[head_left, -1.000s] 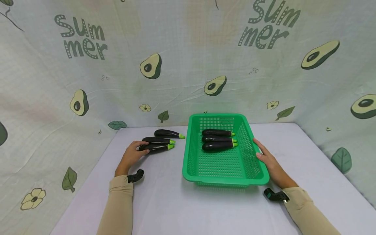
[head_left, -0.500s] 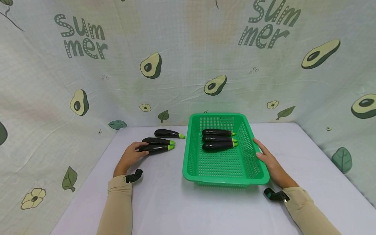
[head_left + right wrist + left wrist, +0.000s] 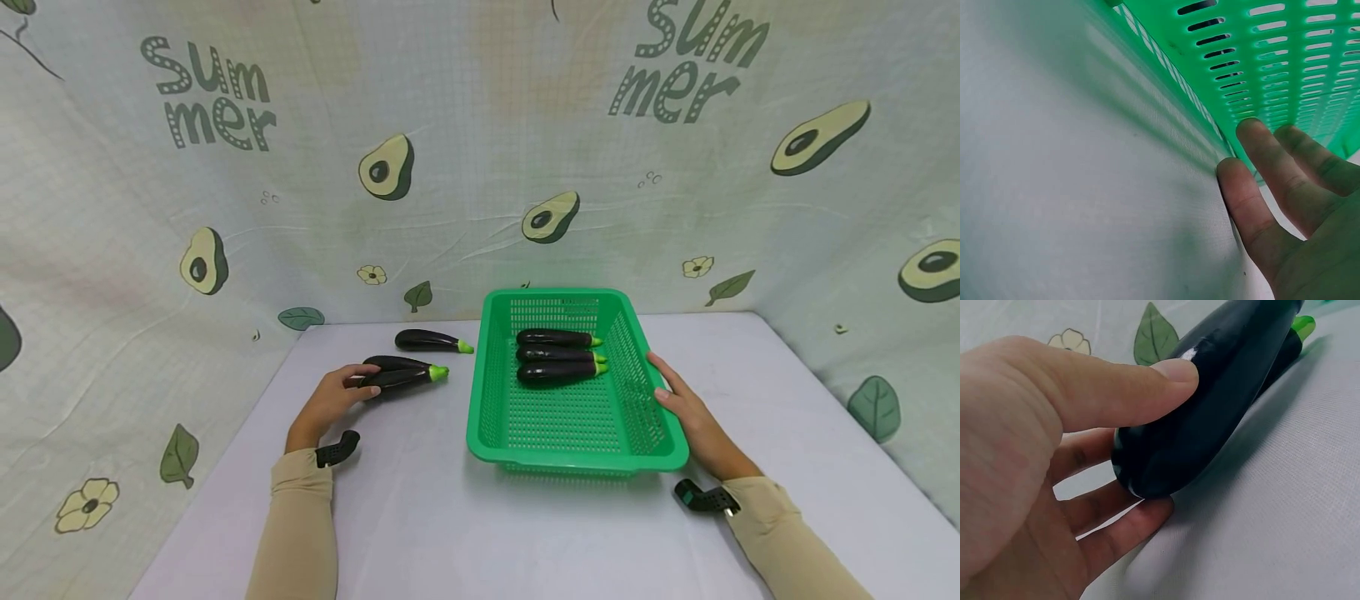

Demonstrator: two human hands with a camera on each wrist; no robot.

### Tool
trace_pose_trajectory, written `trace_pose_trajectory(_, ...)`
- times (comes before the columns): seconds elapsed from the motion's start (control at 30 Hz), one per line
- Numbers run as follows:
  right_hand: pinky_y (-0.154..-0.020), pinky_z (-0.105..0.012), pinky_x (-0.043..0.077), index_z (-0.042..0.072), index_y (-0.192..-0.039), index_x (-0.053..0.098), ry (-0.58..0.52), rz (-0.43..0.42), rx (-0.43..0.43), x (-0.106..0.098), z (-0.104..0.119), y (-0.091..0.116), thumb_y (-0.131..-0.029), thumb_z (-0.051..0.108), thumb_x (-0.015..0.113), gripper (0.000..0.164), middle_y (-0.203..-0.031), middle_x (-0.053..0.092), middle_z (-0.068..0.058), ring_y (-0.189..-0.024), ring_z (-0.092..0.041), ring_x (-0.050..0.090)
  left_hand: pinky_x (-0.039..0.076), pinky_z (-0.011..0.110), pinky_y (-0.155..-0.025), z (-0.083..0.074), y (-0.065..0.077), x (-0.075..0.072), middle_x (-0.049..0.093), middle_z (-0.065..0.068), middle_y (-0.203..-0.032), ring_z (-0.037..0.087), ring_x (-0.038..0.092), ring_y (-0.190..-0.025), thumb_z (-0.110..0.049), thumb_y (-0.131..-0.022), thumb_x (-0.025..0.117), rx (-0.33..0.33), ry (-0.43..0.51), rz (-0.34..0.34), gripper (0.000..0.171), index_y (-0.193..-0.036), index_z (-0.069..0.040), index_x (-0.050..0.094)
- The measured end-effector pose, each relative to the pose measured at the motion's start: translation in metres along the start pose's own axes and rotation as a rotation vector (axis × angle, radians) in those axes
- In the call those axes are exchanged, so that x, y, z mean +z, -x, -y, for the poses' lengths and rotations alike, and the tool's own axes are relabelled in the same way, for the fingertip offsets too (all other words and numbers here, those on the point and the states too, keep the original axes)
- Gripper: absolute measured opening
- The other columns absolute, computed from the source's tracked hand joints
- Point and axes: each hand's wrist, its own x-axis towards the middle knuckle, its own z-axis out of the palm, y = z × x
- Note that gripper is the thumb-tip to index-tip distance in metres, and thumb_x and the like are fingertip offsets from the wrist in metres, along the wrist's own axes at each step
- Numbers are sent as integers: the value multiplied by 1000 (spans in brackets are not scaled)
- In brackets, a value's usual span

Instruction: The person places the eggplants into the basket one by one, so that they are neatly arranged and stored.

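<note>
In the head view, my left hand (image 3: 327, 406) pinches the blunt end of a glossy dark eggplant (image 3: 401, 378) left of the basket. The left wrist view shows the thumb on top of this eggplant (image 3: 1210, 412) and fingers beneath its end, with a shadow on the cloth below. A second eggplant (image 3: 390, 362) lies just behind, its green stem end hidden. Farther back lies a third eggplant (image 3: 426, 339). My right hand (image 3: 693, 421) holds the right rim of a green plastic basket (image 3: 570, 460), thumb on the rim, fingertips (image 3: 1249, 128) against the slotted outer wall.
Inside the basket, three eggplants (image 3: 555, 372) lie side by side with their stems to the right. A white cloth (image 3: 420, 517) covers the table. Behind it hangs a printed fabric backdrop (image 3: 465, 225) with avocados and leaves.
The nearest eggplant has shifted slightly up and right in the head view and now covers the stem of the one behind it. My left forearm has edged left; the right hand stays put.
</note>
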Motion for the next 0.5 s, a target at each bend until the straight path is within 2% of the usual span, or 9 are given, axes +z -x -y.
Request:
trace_pose_trajectory(0.23, -94, -18, 32, 34, -162, 12, 2, 0, 7, 0, 0, 0, -110, 34, 33, 56, -166, 5, -11, -135, -16, 24, 30, 61, -110, 2, -1, -2, 42, 18, -151, 38, 43, -134, -35, -90, 77, 3, 47, 17, 56, -138, -13, 60)
trace_pose_trajectory(0.5, -96, -20, 30, 33, -162, 11, -11, 4, 8, 0, -1, 0, -110, 33, 34, 57, -167, 4, -9, -139, -18, 20, 31, 58, -110, 1, 2, -2, 47, 19, -147, 37, 48, -131, -34, -91, 76, 32, 70, 22, 56, -139, -12, 59)
